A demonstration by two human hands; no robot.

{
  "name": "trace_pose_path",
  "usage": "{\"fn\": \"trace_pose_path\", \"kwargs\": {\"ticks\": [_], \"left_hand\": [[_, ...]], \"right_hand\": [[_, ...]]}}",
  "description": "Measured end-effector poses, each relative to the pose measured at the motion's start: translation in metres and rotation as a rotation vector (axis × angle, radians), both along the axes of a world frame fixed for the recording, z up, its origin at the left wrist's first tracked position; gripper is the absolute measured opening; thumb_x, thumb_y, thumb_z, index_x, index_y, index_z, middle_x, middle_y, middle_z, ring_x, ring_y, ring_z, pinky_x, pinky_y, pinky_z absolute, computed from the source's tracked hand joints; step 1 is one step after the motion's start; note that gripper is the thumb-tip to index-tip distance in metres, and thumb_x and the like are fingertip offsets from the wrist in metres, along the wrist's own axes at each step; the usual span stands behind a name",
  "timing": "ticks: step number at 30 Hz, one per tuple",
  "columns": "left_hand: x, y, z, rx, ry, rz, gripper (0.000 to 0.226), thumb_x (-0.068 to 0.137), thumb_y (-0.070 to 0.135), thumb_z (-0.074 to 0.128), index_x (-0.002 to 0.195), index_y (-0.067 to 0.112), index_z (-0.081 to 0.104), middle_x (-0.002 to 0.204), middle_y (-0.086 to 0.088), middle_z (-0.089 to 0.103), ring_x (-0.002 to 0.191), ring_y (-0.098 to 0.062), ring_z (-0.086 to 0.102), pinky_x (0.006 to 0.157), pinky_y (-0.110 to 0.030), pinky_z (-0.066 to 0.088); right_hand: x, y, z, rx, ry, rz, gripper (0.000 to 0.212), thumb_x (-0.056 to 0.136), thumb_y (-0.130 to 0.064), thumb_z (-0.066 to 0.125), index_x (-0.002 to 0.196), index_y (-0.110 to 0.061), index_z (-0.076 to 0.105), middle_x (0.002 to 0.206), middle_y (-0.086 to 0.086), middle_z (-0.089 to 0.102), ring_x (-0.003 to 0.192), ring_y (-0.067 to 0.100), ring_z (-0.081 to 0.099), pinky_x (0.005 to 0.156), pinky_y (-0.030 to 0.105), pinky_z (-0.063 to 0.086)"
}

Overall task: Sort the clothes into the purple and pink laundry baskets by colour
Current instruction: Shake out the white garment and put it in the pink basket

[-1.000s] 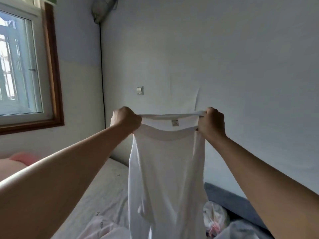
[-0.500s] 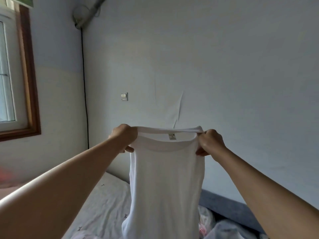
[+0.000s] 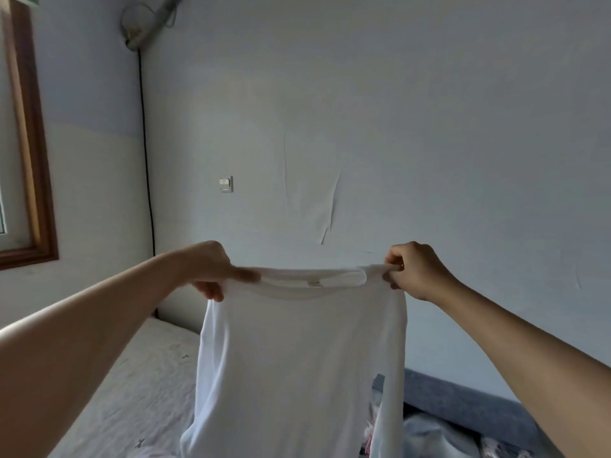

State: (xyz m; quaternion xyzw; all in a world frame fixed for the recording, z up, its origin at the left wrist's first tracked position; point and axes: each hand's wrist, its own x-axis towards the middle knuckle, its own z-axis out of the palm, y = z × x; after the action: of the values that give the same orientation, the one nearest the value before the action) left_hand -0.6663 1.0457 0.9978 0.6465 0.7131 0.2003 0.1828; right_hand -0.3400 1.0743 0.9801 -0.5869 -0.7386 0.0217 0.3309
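Observation:
A white shirt (image 3: 297, 365) hangs spread out in front of me, its neckline stretched flat between my hands. My left hand (image 3: 211, 271) pinches the left shoulder. My right hand (image 3: 415, 271) pinches the right shoulder, fingers curled round the fabric. The shirt's lower part runs out of the frame at the bottom. Neither the purple nor the pink basket is in view.
A bed (image 3: 132, 385) with a pale patterned sheet lies below, against a white wall with a switch (image 3: 226, 184). More clothes (image 3: 426, 434) lie at the lower right by a grey-blue edge (image 3: 463, 399). A wood-framed window (image 3: 29, 160) is at the left.
My hands have moved apart and lower in the frame, stretching the shirt wider. The view has swung right and tilted upward, so less of the window shows.

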Motion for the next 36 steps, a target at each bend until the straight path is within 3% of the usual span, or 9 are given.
{"fn": "trace_pose_path", "kwargs": {"ticks": [4,8,10,12,15,24,27,30,36], "left_hand": [[-0.011,-0.006,0.002,0.012,0.188,-0.193,0.015,0.077,0.001,0.070,0.065,0.008,0.062,0.056,-0.001,0.067,0.053,-0.009,0.062,0.057,-0.015,0.052],[-0.010,-0.001,0.011,0.478,0.366,0.008,0.023,0.087,0.024,0.063,0.064,0.018,0.063,0.058,0.004,0.059,0.061,-0.013,0.057,0.060,-0.022,0.046],[-0.005,0.000,0.007,0.647,0.230,0.158,0.016,0.089,0.033,0.060,0.074,0.027,0.062,0.074,0.000,0.060,0.078,-0.025,0.056,0.066,-0.029,0.043],[0.000,0.008,-0.005,0.535,0.129,0.134,0.014,0.092,0.026,0.055,0.083,0.019,0.062,0.087,-0.008,0.062,0.086,-0.029,0.056,0.068,-0.029,0.039],[0.002,0.019,-0.023,0.397,0.076,0.070,0.030,0.097,0.019,0.046,0.067,0.013,0.045,0.083,-0.013,0.052,0.081,-0.027,0.047,0.064,-0.028,0.028],[-0.002,0.014,-0.022,0.625,-0.124,0.054,0.047,0.092,0.029,0.059,0.054,0.013,0.035,0.052,-0.002,0.033,0.051,-0.020,0.030,0.048,-0.029,0.023],[-0.006,0.014,-0.018,0.507,-0.365,0.002,0.050,0.086,0.024,0.067,0.051,0.016,0.034,0.051,-0.001,0.030,0.048,-0.017,0.027,0.049,-0.027,0.019],[-0.012,0.013,-0.021,0.338,-0.683,-0.018,0.035,0.085,0.019,0.068,0.055,0.013,0.052,0.054,-0.005,0.048,0.051,-0.019,0.044,0.058,-0.025,0.036],[0.003,0.023,-0.042,0.181,-0.514,0.157,0.027,0.094,0.023,0.059,0.070,0.011,0.056,0.066,-0.005,0.050,0.073,-0.021,0.050,0.069,-0.028,0.039]], "right_hand": [[-0.001,0.009,-0.006,0.172,0.100,-0.173,0.032,0.091,-0.024,0.057,0.062,-0.011,0.051,0.072,0.012,0.062,0.080,0.036,0.059,0.068,0.035,0.045],[-0.006,0.008,-0.001,0.473,0.267,-0.291,0.030,0.094,-0.024,0.053,0.068,-0.011,0.048,0.074,0.006,0.053,0.074,0.031,0.049,0.064,0.032,0.036],[-0.006,0.011,0.001,0.477,0.269,-0.277,0.026,0.094,-0.023,0.053,0.071,-0.011,0.053,0.082,0.003,0.051,0.077,0.025,0.046,0.068,0.032,0.037],[-0.009,0.017,-0.002,0.302,0.245,-0.262,0.031,0.094,-0.021,0.052,0.064,-0.014,0.047,0.076,0.006,0.052,0.075,0.028,0.048,0.067,0.032,0.037],[-0.011,0.020,-0.006,0.248,0.316,-0.265,0.038,0.094,-0.019,0.051,0.059,-0.014,0.037,0.063,0.004,0.047,0.069,0.030,0.046,0.062,0.031,0.035],[0.009,0.013,-0.008,0.147,0.406,-0.235,0.027,0.091,-0.023,0.058,0.079,0.001,0.061,0.068,0.008,0.055,0.071,0.026,0.049,0.057,0.030,0.033],[0.018,0.013,-0.013,0.091,0.408,-0.240,0.028,0.087,-0.024,0.064,0.077,0.003,0.064,0.069,0.008,0.057,0.069,0.022,0.049,0.055,0.025,0.035],[0.020,0.014,-0.016,0.066,0.373,-0.254,0.024,0.085,-0.022,0.065,0.073,-0.002,0.065,0.070,0.008,0.060,0.072,0.025,0.053,0.058,0.025,0.038],[0.005,0.028,-0.029,-0.172,0.303,-0.374,0.031,0.088,-0.025,0.061,0.063,-0.011,0.049,0.078,0.010,0.058,0.077,0.028,0.054,0.065,0.027,0.038]]}}
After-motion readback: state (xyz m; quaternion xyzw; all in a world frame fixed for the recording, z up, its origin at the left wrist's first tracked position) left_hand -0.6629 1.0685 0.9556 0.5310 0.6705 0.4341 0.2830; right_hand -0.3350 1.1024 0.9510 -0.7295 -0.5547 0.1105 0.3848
